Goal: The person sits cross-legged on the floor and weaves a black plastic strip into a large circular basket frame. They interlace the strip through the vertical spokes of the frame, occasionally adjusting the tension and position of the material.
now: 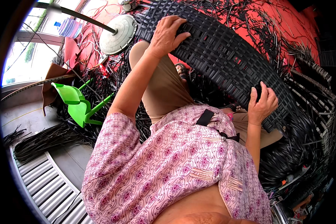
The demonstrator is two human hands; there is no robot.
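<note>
A long, curved panel [216, 48] of black woven plastic strips lies slantwise across my legs, small gaps showing in its weave. My left hand [168, 35] rests on its upper left part, fingers on the weave and thumb spread apart. On the panel's lower right part, near the edge, lies my right hand [263, 102]. Its fingers are slightly bent and apart from the thumb; I make out no tool in either hand. Loose black strips [298, 138] gather around the panel's right end.
A green dustpan [78, 106] lies at the left, above a bundle of black strips [44, 140]. Beyond my left knee stands a round grey base with a pole [117, 33]. A water bottle [69, 28] is by the window. Black strips litter the red floor [283, 22]. An orange-marked tool [293, 179] lies lower right.
</note>
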